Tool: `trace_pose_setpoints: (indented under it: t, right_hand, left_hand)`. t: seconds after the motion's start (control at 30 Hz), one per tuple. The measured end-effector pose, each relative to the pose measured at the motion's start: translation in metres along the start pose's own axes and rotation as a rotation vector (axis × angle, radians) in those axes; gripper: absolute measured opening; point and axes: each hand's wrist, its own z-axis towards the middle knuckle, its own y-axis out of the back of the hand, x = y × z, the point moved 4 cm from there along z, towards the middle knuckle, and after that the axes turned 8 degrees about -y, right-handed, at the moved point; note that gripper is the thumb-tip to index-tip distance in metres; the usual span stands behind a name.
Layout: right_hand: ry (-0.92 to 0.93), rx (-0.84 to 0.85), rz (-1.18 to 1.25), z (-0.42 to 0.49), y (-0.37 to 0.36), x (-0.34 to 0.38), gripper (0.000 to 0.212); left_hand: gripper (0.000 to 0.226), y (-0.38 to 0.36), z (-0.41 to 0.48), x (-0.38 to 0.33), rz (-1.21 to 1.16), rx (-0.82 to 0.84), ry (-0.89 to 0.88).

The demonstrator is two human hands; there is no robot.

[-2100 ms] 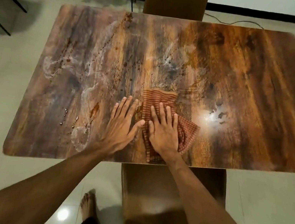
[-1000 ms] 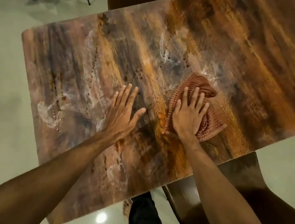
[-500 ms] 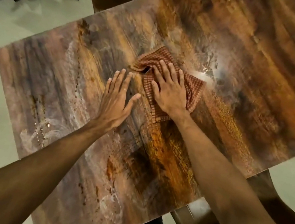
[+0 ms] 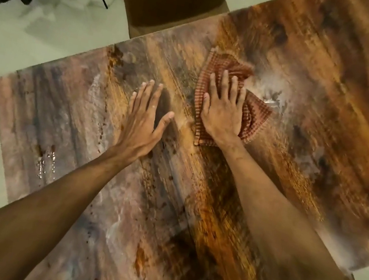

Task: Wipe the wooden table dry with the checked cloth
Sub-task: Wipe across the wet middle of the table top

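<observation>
right hand (image 4: 223,112) lies flat, fingers spread, pressing the checked cloth (image 4: 253,117) on the wooden bench (image 4: 321,162) beyond centre; left hand (image 4: 142,120) braces, open and empty. press evenly, overlap strokes toward the droplets (image 4: 46,165).

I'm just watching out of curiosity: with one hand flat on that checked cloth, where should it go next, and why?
Probably a short push of the checked cloth to the person's right. The right hand presses it flat on the wooden table, and a pale wet patch glistens right beside its edge. The left hand rests bare on the wood, seemingly as a brace. Droplets near the left edge can wait.
</observation>
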Motion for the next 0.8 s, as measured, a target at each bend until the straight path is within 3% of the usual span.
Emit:
trace_pose_setpoints:
  t: [0.07, 0.1, 0.2, 0.23, 0.33, 0.4, 0.5, 0.57, 0.73, 0.8]
  right_hand:
    - [0.215, 0.033, -0.036, 0.014, -0.003, 0.013, 0.060]
    - [0.229, 0.043, -0.032, 0.030, -0.001, 0.010, 0.060]
    - [-0.057, 0.017, 0.013, 0.078, 0.007, -0.006, 0.061]
    - [-0.078, 0.010, 0.003, 0.086, 0.006, 0.004, 0.061]
    - [0.221, 0.056, -0.037, 0.094, -0.004, 0.052, 0.060]
    - [0.280, 0.092, -0.028, 0.113, -0.004, 0.057, 0.060]
    - [0.017, 0.046, 0.000, 0.151, 0.007, 0.044, 0.061]
    - [-0.036, 0.046, -0.008, 0.154, 0.005, 0.059, 0.062]
    - [0.375, 0.111, -0.091, 0.090, -0.014, 0.144, 0.061]
    - [0.381, 0.104, -0.078, 0.090, -0.011, 0.130, 0.061]
  left_hand:
    - [0.074, 0.002, 0.010, 0.006, -0.016, -0.012, 0.007]
    - [0.073, 0.003, 0.014, 0.010, -0.026, -0.020, 0.006]
    - [0.072, 0.011, 0.027, 0.026, -0.019, -0.062, 0.000]
    - [0.072, 0.013, 0.031, 0.031, -0.006, -0.074, 0.005]
    - [0.070, 0.018, 0.041, 0.040, 0.004, -0.086, 0.034]
    - [0.071, 0.021, 0.045, 0.046, 0.010, -0.092, 0.048]
    - [0.072, 0.029, 0.045, 0.056, 0.016, -0.139, 0.044]
    - [0.072, 0.034, 0.042, 0.062, 0.014, -0.159, 0.058]
    - [0.071, 0.030, 0.032, 0.053, 0.013, -0.103, 0.098]
    - [0.070, 0.031, 0.028, 0.051, 0.003, -0.119, 0.084]
